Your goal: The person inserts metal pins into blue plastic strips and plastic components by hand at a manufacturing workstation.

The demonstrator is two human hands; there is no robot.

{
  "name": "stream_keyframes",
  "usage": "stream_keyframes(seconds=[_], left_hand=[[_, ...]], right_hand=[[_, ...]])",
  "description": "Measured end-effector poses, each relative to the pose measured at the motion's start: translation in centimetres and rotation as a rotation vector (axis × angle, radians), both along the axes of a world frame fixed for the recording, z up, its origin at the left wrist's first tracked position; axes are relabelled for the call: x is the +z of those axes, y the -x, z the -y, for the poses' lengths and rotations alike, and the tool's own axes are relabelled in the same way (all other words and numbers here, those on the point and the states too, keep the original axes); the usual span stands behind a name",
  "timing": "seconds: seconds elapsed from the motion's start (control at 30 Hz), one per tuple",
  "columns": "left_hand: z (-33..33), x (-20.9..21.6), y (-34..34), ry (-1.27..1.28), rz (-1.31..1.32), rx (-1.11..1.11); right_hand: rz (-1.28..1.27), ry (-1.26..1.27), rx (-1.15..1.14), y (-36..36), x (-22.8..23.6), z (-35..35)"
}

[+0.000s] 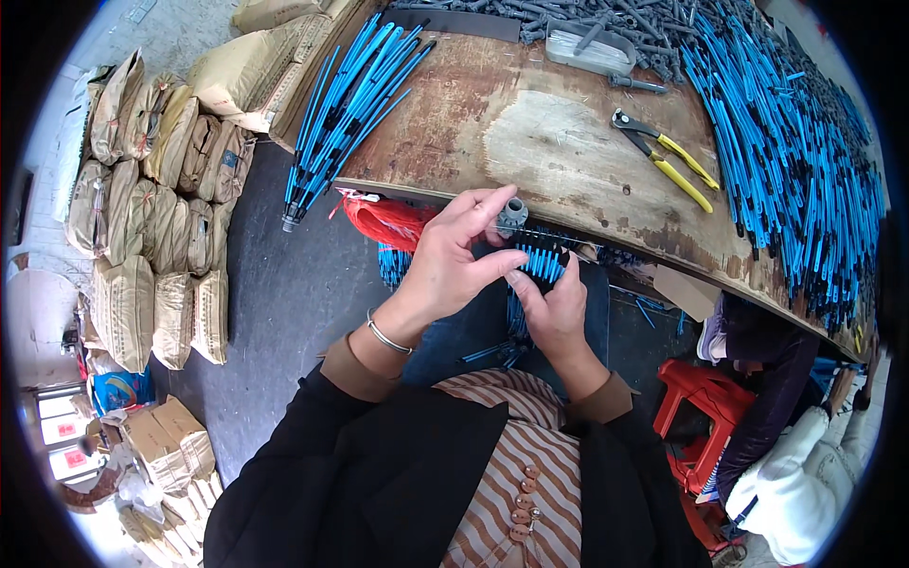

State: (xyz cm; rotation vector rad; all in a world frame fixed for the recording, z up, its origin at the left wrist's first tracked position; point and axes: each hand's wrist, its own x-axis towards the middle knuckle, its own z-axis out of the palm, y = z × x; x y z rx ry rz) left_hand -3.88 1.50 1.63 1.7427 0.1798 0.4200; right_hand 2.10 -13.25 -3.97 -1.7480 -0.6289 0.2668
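In front of my body, just below the table edge, my left hand (pixel 453 254) curls around a grey ribbed plastic hub (pixel 512 216) with a round hole in its top. Its thumb reaches over to a row of thin blue rods with black ends (pixel 540 263), which look like umbrella ribs. My right hand (pixel 554 308) pinches these rods from the right, thumb and fingers closed on them. A thin wire (pixel 561 237) runs to the right from beside the hub. More of the rods hang down between my hands and lap. My left fingertips are partly hidden.
On the worn wooden table (pixel 549 142) lie yellow-handled pliers (pixel 668 161), a clear plastic box (pixel 589 49), grey plastic parts and a blue rod heap (pixel 786 161). A rod bundle (pixel 350 104) overhangs the left edge. Sacks (pixel 142 208) stand left; another person sits right by a red stool (pixel 701 417).
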Motion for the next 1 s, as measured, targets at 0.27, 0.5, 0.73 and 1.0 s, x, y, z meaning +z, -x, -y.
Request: stream_keyframes(seconds=[0.27,0.5,0.73,1.0], left_hand=[[0.3,0.3,0.1,-0.156,-0.074,0.129],[0.0,-0.4,0.3,0.377,0.075,0.024],[-1.1,0.2,1.0,0.268,-0.049,-0.032],[-1.4,0.8,1.2,0.263,-0.043,-0.103]], right_hand=[[-0.051,-0.012,0.003,0.4,0.9,-0.1],[-0.053,0.017,0.071,0.0,1.2,0.3],[0.063,0.13,0.086,0.0,1.4,0.2],[0.104,0.237,0.138,-0.2,1.5,0.2]])
